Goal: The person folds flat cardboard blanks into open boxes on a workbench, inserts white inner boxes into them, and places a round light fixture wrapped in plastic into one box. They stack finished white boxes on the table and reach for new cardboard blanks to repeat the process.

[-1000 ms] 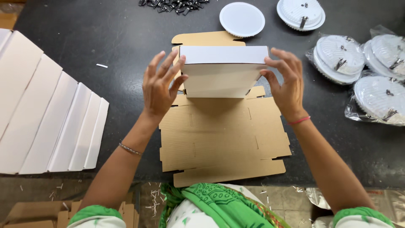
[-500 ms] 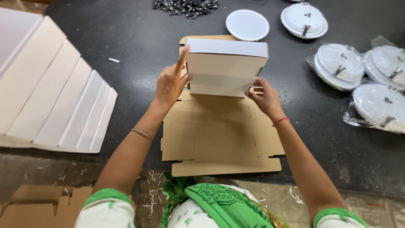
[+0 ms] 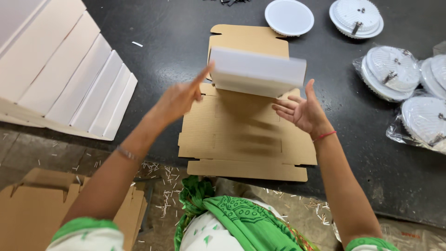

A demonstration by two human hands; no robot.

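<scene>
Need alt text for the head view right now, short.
Two bare hands, left hand and right hand, turn a blurred white box above flat brown cardboard on a black table. White folded sheets lie left, round white lamps right.

- A small white rectangular cardboard box (image 3: 258, 72), blurred, above a flat brown corrugated carton blank (image 3: 246, 135) on the black table.
- Fanned flat white carton sheets (image 3: 60, 79) at left.
- Clear plastic bags (image 3: 395, 76) wrapping round white lamps, right.
</scene>
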